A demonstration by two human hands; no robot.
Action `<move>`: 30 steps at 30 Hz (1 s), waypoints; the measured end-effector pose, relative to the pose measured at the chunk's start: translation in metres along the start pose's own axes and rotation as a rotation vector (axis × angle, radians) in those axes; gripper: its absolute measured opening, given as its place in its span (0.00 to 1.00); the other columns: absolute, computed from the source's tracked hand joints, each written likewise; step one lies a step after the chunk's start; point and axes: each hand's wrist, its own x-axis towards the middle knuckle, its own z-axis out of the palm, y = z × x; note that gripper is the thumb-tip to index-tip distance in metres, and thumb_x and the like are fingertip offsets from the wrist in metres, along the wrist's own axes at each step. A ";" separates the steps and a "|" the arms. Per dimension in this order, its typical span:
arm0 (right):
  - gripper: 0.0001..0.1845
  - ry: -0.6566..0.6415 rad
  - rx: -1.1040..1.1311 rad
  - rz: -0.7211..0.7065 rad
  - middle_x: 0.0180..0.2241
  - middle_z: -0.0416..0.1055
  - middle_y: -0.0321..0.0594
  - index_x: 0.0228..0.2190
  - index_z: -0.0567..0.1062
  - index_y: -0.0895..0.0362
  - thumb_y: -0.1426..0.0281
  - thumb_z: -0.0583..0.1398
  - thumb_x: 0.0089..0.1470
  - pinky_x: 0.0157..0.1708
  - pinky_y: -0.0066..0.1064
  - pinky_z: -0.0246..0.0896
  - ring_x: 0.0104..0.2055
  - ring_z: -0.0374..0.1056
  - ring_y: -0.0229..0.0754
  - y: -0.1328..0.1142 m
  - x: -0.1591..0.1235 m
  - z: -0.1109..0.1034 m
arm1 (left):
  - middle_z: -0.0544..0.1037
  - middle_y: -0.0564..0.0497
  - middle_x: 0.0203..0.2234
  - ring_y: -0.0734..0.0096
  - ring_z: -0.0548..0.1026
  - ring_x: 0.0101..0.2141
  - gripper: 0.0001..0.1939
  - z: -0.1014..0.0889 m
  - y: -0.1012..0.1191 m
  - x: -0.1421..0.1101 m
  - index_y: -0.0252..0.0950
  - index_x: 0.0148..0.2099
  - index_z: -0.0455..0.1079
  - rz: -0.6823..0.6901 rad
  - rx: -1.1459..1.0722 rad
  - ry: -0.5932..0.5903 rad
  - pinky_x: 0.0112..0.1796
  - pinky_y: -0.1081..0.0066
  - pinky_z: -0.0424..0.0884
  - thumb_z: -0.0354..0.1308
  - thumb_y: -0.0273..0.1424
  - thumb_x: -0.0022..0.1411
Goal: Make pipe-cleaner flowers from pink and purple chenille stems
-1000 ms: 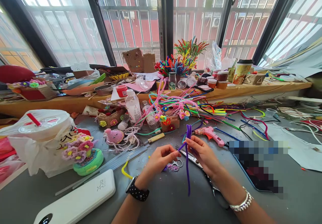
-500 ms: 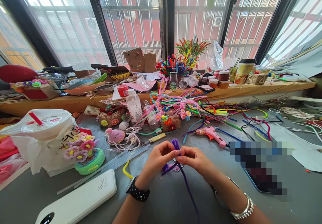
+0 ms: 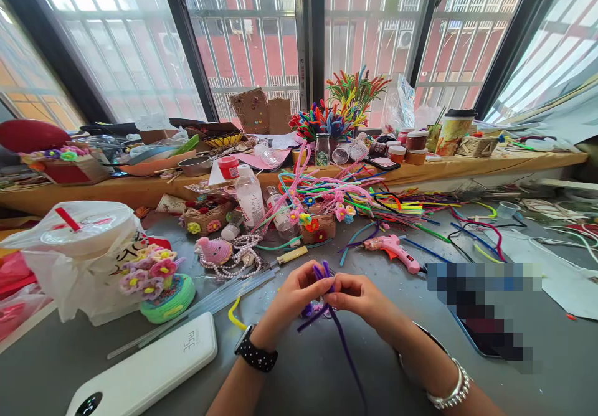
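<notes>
Purple pipe cleaners [image 3: 344, 344] are pinched between both hands in the middle of the head view. My left hand [image 3: 304, 293] grips the bunch from the left with thumb and fingers. From the right, my right hand [image 3: 357, 294] pinches the same bunch, its fingertips close to the left thumb. Several looped or bent ends stick up above the fingers. One long stem hangs down toward the table's near edge, and a shorter end points down-left. On the table beneath lie small purple pieces [image 3: 314, 309], partly hidden by the hands.
A pink glue gun [image 3: 392, 251] lies to the right, near a pixelated phone [image 3: 486, 316]. At left are a white power bank [image 3: 149, 366], clear glue sticks [image 3: 205, 309] and a crocheted flower pot [image 3: 167, 297]. Loose pipe cleaners [image 3: 397, 201] are heaped behind.
The upright purple ends have spread apart above the fingers. Both hands keep their pinch in nearly the same place, and the hanging stem has shifted slightly.
</notes>
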 end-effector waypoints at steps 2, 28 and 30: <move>0.16 0.020 -0.004 -0.009 0.18 0.54 0.30 0.17 0.61 0.58 0.60 0.59 0.42 0.22 0.24 0.43 0.23 0.49 0.32 -0.001 0.000 0.000 | 0.58 0.59 0.16 0.81 0.56 0.19 0.13 0.000 -0.001 0.001 0.34 0.23 0.58 0.017 0.009 0.023 0.20 0.78 0.52 0.55 0.36 0.50; 0.16 0.430 0.161 -0.074 0.18 0.53 0.30 0.18 0.62 0.58 0.59 0.59 0.42 0.24 0.24 0.47 0.22 0.51 0.33 0.008 0.004 -0.008 | 0.73 0.55 0.19 0.74 0.72 0.22 0.16 0.004 -0.004 0.004 0.32 0.32 0.67 -0.077 -0.253 0.199 0.27 0.74 0.67 0.64 0.32 0.39; 0.16 0.457 0.198 -0.077 0.19 0.53 0.30 0.18 0.62 0.57 0.60 0.60 0.41 0.24 0.24 0.48 0.22 0.51 0.33 0.009 0.005 -0.007 | 0.72 0.56 0.17 0.74 0.72 0.21 0.17 0.006 -0.005 0.004 0.32 0.33 0.65 -0.101 -0.254 0.154 0.24 0.74 0.67 0.65 0.32 0.38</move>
